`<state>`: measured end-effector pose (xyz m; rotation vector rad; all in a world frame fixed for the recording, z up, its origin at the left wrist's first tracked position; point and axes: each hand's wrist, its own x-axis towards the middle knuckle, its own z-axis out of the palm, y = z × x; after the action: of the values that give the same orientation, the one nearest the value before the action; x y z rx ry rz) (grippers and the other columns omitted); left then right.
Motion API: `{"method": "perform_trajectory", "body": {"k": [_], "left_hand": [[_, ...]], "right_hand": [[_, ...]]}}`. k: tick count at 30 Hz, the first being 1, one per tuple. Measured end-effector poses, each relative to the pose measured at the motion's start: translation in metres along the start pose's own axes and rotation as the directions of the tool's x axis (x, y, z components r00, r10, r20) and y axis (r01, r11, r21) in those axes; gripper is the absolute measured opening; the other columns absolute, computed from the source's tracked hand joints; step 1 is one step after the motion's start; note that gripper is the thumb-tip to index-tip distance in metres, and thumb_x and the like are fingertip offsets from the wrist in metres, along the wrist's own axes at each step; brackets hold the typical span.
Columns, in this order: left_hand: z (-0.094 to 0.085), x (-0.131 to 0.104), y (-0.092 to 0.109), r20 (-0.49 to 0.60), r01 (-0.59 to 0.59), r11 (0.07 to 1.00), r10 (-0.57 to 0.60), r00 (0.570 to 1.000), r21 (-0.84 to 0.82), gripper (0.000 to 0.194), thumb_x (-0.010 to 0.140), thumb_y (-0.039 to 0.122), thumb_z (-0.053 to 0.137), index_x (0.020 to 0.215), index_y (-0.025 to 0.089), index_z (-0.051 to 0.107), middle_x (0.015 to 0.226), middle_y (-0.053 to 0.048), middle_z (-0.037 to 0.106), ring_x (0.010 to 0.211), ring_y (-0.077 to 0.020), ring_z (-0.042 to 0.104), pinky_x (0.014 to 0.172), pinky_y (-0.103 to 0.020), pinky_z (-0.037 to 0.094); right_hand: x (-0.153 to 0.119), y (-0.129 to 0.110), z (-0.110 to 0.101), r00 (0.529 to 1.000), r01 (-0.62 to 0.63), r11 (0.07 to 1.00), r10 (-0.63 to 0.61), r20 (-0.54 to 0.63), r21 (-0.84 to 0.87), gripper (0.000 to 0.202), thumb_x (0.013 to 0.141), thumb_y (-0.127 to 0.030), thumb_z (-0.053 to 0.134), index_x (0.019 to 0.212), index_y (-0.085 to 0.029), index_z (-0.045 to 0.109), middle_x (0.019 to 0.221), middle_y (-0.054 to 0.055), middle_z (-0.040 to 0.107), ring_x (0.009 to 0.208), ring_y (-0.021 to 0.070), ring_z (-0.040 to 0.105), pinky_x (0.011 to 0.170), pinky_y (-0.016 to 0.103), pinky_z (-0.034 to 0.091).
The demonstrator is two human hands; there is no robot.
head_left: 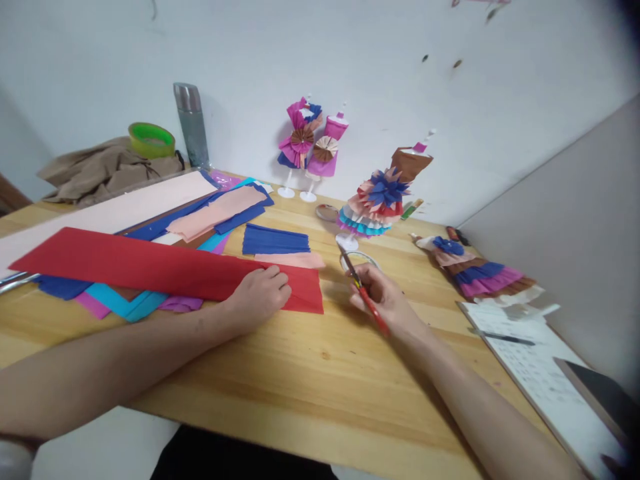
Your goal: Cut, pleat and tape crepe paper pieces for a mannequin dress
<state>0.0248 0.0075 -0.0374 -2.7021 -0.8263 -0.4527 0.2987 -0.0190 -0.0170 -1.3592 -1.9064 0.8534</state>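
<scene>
A long strip of red crepe paper [150, 263] lies across the table, over other coloured sheets. My left hand [263, 293] rests near its right end with fingers curled, gripping the paper. Beyond that hand lie a pleated blue paper piece [277, 240] and a peach paper strip [295, 260], partly under the red one. My right hand [377, 297] holds red-handled scissors [369, 303] to the right of the strip, apart from it. The dark blades point up and away, in front of a roll of tape [367, 259].
Small dress forms in paper dresses [325, 147] [380, 197] stand by the wall. Another paper dress [483, 270] lies at the right above a notebook [540, 373] with a pen [507, 339]. A flask [193, 130], green tape roll [151, 140] and brown cloth [100, 170] are back left.
</scene>
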Motion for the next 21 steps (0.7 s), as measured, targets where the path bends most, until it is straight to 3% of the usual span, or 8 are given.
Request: {"method": "perform_trajectory", "body": {"k": [3, 5, 7, 12, 17, 21], "left_hand": [[-0.003, -0.002, 0.003, -0.075, -0.010, 0.999, 0.014, 0.997, 0.048, 0.027, 0.093, 0.011, 0.046, 0.072, 0.015, 0.062, 0.075, -0.007, 0.062, 0.073, -0.0191, 0.050, 0.058, -0.030, 0.037], [-0.004, -0.003, 0.003, -0.109, 0.006, 0.998, 0.000, 0.994, 0.056, 0.026, 0.093, 0.011, 0.045, 0.072, 0.015, 0.061, 0.077, -0.006, 0.063, 0.076, -0.0190, 0.052, 0.059, -0.029, 0.039], [-0.004, -0.004, 0.003, -0.125, 0.028, 0.998, -0.021, 0.992, 0.050, 0.027, 0.095, 0.015, 0.046, 0.072, 0.015, 0.060, 0.077, -0.006, 0.064, 0.078, -0.0186, 0.053, 0.060, -0.029, 0.040], [-0.002, -0.002, 0.001, -0.142, 0.042, 0.999, -0.042, 0.989, -0.006, 0.029, 0.096, 0.020, 0.045, 0.070, 0.016, 0.057, 0.071, -0.003, 0.063, 0.071, -0.0173, 0.052, 0.057, -0.027, 0.038], [-0.005, -0.002, 0.000, -0.220, 0.113, 0.993, -0.119, 0.968, -0.037, 0.031, 0.098, 0.021, 0.041, 0.072, 0.016, 0.058, 0.070, -0.004, 0.062, 0.071, -0.0171, 0.052, 0.059, -0.027, 0.043], [-0.011, -0.003, 0.003, -0.249, 0.061, 0.998, -0.060, 0.966, -0.007, 0.030, 0.097, 0.017, 0.041, 0.075, 0.015, 0.061, 0.076, -0.006, 0.064, 0.075, -0.0165, 0.054, 0.065, -0.027, 0.047]], "right_hand": [[-0.002, -0.003, -0.007, 0.987, 0.153, 0.883, -0.159, 0.025, -0.444, 0.028, 0.082, -0.036, 0.058, 0.105, -0.021, 0.054, 0.090, 0.007, 0.059, 0.075, 0.0203, 0.058, 0.069, 0.033, 0.047], [-0.002, 0.001, -0.016, 0.969, 0.240, 0.764, -0.225, 0.101, -0.598, 0.029, 0.083, -0.031, 0.055, 0.109, -0.020, 0.056, 0.098, 0.011, 0.061, 0.082, 0.0234, 0.059, 0.072, 0.035, 0.048], [-0.001, 0.006, -0.026, 0.951, 0.305, 0.705, -0.266, 0.159, -0.640, 0.030, 0.082, -0.029, 0.055, 0.110, -0.019, 0.057, 0.101, 0.014, 0.060, 0.087, 0.0255, 0.060, 0.075, 0.037, 0.049], [0.003, 0.015, -0.043, 0.923, 0.385, 0.666, -0.289, 0.255, -0.639, 0.030, 0.082, -0.025, 0.054, 0.110, -0.017, 0.057, 0.097, 0.013, 0.061, 0.087, 0.0252, 0.058, 0.077, 0.037, 0.047], [0.001, 0.012, -0.037, 0.917, 0.400, 0.624, -0.270, 0.295, -0.671, 0.033, 0.083, -0.025, 0.054, 0.114, -0.016, 0.057, 0.090, 0.011, 0.059, 0.082, 0.0233, 0.056, 0.073, 0.035, 0.044], [0.001, 0.005, -0.028, 0.933, 0.358, 0.577, -0.246, 0.262, -0.734, 0.029, 0.084, -0.030, 0.053, 0.109, -0.016, 0.059, 0.089, 0.010, 0.059, 0.080, 0.0230, 0.054, 0.072, 0.034, 0.042]]}}
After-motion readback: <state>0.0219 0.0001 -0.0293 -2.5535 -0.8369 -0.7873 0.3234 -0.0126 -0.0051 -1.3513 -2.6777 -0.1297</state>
